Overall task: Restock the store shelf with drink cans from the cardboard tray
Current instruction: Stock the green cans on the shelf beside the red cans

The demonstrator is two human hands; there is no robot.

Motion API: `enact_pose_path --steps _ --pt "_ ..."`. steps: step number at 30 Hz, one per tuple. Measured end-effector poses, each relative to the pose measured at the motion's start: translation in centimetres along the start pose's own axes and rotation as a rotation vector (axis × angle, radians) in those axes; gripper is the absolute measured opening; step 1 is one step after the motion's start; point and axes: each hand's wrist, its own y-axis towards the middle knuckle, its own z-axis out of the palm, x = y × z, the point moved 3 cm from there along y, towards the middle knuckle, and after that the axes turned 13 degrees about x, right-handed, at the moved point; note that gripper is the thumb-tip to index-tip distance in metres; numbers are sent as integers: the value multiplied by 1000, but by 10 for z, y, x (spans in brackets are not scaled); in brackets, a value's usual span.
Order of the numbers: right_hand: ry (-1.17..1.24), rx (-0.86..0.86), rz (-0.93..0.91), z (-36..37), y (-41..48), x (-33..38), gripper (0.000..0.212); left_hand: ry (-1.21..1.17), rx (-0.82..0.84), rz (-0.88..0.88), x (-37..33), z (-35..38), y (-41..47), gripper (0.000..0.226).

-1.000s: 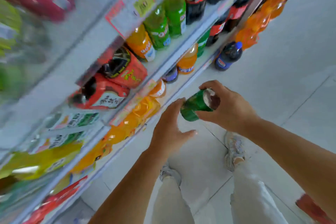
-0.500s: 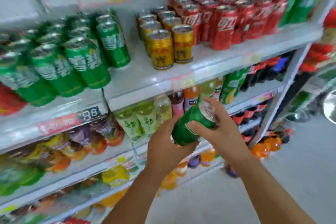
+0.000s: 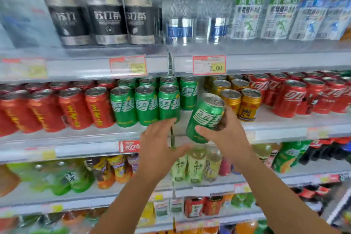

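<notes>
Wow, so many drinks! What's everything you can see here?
held green can: one, green, tilted, before the middle shelf
shelved green cans: at least seven, green, middle shelf, left of the held can
yellow-lettered cans: several, red, middle shelf, far left
gold cans: about six, gold, middle shelf, right of the held can
cola cans: many, red, middle shelf, far right
black-label bottles: three, clear, top shelf
price tags: at least three, red-edged, top shelf's edge
tea bottles: several, yellow-green, lower shelf
left hand: one, open, beside the held can
right hand: one, grips the held can
</notes>
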Motion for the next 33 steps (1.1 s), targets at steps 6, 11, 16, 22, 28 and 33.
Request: enact_pose_path --steps 6,11,16,22,28,33 --pt "-175 -52 -15 5 51 2 85 317 -92 -57 69 0 3 69" --pt "-229 -11 -2 8 72 -5 84 274 -115 -33 76 8 2 64" --pt "-249 7 8 16 82 -16 81 263 -141 2 76 8 1 62" --pt "-236 16 55 15 89 -24 87 259 -159 8 75 8 1 61" --pt "-216 22 85 13 89 -30 79 272 -144 1 75 8 0 62" --pt "-296 11 56 15 88 -29 62 279 -160 10 74 8 0 62"
